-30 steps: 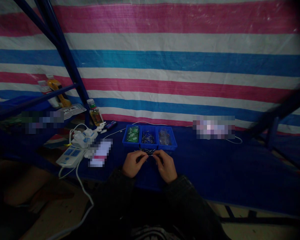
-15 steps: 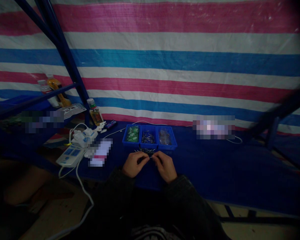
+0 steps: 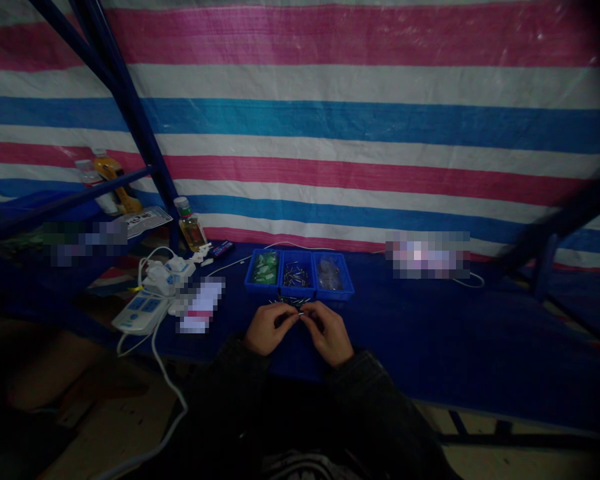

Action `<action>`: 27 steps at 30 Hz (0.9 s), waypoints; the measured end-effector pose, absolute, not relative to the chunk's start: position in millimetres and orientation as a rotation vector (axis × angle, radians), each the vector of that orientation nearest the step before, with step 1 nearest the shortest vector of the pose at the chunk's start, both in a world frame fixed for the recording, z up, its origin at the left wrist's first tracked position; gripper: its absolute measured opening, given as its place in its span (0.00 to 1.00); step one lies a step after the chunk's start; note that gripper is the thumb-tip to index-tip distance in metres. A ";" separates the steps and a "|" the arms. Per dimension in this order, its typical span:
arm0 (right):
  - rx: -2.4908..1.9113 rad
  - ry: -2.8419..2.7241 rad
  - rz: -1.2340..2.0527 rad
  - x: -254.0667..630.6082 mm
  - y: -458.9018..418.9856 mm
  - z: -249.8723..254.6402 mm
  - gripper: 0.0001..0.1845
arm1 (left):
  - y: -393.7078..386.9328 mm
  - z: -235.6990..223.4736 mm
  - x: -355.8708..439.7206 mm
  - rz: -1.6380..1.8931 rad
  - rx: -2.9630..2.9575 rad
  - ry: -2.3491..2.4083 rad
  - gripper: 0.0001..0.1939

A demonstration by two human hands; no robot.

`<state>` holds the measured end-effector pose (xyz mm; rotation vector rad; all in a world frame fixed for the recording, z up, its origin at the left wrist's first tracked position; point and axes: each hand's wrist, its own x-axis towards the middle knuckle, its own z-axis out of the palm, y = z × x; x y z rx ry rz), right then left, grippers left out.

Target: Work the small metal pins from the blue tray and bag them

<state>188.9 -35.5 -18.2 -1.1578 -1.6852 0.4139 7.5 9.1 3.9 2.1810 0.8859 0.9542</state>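
Observation:
My left hand [image 3: 269,328] and my right hand [image 3: 329,331] meet fingertip to fingertip over the blue table. Between them, thumbs and forefingers pinch a small pin-like metal piece [image 3: 301,313], too small to identify closely. Just beyond the fingers lies a loose pile of similar dark and silver pieces [image 3: 293,302], partly hidden by my hands. Behind it stand three joined blue bins: the left bin [image 3: 249,283] has green packets [image 3: 267,267], the middle bin [image 3: 297,292] has more pin-like pieces [image 3: 296,273], and the right bin [image 3: 349,277] has small clear plastic parts [image 3: 330,275].
To the left are a white power strip [image 3: 139,313] with plugs and cables, a blurred-out phone-like object [image 3: 203,305] and a bottle [image 3: 192,225]. A blurred item [image 3: 427,255] with a cable lies at the back right. Blue metal posts [image 3: 140,127] flank a striped tarp [image 3: 330,120].
My right fingertips have shifted slightly left and up, closing in on my left fingertips around the small piece. My left hand is nearly still.

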 end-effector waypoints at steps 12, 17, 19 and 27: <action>-1.180 -1.674 0.375 189.4 -34.2 -17.4 0.08 | 9.3 3.6 7.3 0.953 2.174 0.898 0.10; -1.183 -1.655 0.400 190.2 -34.4 -18.7 0.07 | 9.2 3.9 7.1 0.956 2.168 0.901 0.09; -1.169 -1.656 0.411 190.0 -34.5 -19.5 0.06 | 9.2 4.2 7.3 0.954 2.169 0.909 0.09; -1.182 -1.665 0.398 189.7 -33.4 -19.1 0.07 | 9.4 3.8 7.1 0.945 2.176 0.906 0.09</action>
